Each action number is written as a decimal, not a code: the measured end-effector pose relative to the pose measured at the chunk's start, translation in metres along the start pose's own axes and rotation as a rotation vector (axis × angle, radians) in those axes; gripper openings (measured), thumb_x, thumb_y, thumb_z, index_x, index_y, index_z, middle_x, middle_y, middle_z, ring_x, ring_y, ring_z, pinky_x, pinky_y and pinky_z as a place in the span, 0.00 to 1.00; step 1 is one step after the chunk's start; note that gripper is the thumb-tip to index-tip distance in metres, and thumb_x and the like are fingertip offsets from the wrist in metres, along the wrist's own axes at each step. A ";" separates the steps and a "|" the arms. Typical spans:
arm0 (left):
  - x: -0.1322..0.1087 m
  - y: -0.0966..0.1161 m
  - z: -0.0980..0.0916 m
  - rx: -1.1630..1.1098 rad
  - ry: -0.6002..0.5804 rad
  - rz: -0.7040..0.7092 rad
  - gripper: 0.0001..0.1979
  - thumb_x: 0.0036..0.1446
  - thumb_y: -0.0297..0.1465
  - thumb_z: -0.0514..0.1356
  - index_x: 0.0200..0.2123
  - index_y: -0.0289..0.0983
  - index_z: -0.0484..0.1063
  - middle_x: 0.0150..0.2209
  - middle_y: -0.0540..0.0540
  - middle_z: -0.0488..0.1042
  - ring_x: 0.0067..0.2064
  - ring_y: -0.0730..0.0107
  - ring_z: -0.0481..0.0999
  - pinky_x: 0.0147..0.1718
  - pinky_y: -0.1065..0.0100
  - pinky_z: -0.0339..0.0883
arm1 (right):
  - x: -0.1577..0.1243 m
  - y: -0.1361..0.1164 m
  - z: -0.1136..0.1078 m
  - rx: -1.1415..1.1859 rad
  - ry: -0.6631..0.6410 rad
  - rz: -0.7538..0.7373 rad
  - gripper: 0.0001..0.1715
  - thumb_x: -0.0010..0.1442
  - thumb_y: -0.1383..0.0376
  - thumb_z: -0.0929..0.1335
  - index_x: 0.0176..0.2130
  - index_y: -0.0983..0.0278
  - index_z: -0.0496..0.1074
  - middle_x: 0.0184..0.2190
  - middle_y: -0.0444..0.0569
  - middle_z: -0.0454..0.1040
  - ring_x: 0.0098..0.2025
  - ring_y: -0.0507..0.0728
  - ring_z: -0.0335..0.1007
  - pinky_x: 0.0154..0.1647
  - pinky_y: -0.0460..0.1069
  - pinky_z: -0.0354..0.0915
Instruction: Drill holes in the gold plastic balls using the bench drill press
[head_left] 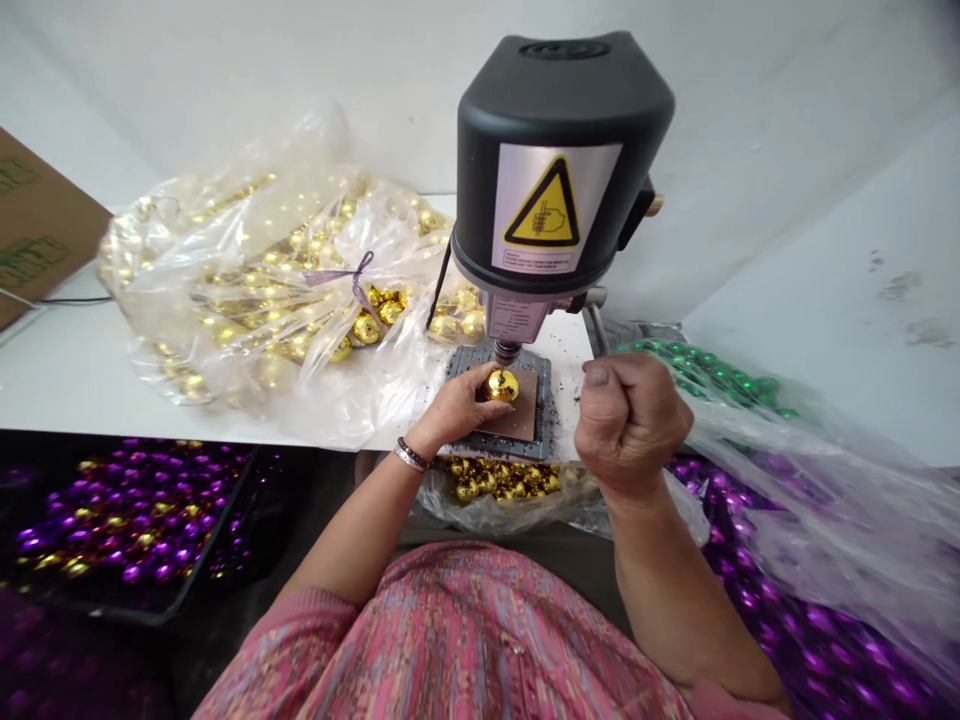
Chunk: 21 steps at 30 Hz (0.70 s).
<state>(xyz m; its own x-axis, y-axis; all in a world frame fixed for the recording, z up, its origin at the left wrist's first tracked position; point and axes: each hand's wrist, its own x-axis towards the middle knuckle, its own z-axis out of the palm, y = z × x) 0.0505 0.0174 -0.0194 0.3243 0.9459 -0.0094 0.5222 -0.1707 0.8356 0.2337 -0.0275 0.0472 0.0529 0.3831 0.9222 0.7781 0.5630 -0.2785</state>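
Under the black head of a bench drill (562, 170), on the white table (75, 385), I had the left hand (454, 408) grasping one shiny gold ball (503, 386) with curved fingers. This ball sat directly below the drill chuck (506, 350), on a brown pad (521, 425) that lay over a grey base plate (544, 420). I judged that the fingers held it there because a round ball cannot stay by itself on a flat pad. The right hand (626, 425) was clenched in a tight fist, raised just beside the base plate, and I could see nothing in it, though I cannot tell if the fist hid a small thing.

Around the drill, the materials were kept close, probably so the person could reach them without standing up. Behind it lay a large clear plastic bag (262, 295) full of gold balls, tied with a purple ribbon (352, 277). More gold balls (495, 482) lay in open plastic just below the table edge. On the right were green beads (701, 365), and at lower left was a dark tray of purple and gold beads (127, 515).
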 end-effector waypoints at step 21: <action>-0.006 0.000 0.005 0.040 0.054 -0.023 0.28 0.51 0.33 0.68 0.57 0.36 0.70 0.47 0.44 0.78 0.47 0.59 0.76 0.49 0.62 0.68 | 0.030 -0.007 -0.004 0.092 0.023 0.220 0.15 0.66 0.58 0.63 0.29 0.61 0.68 0.20 0.40 0.66 0.23 0.48 0.62 0.26 0.46 0.59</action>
<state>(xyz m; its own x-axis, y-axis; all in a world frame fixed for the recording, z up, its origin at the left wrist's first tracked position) 0.0524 0.0099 -0.0223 0.2694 0.9630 0.0019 0.5607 -0.1584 0.8127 0.2322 -0.0232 0.0784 0.2294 0.4878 0.8423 0.6858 0.5330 -0.4955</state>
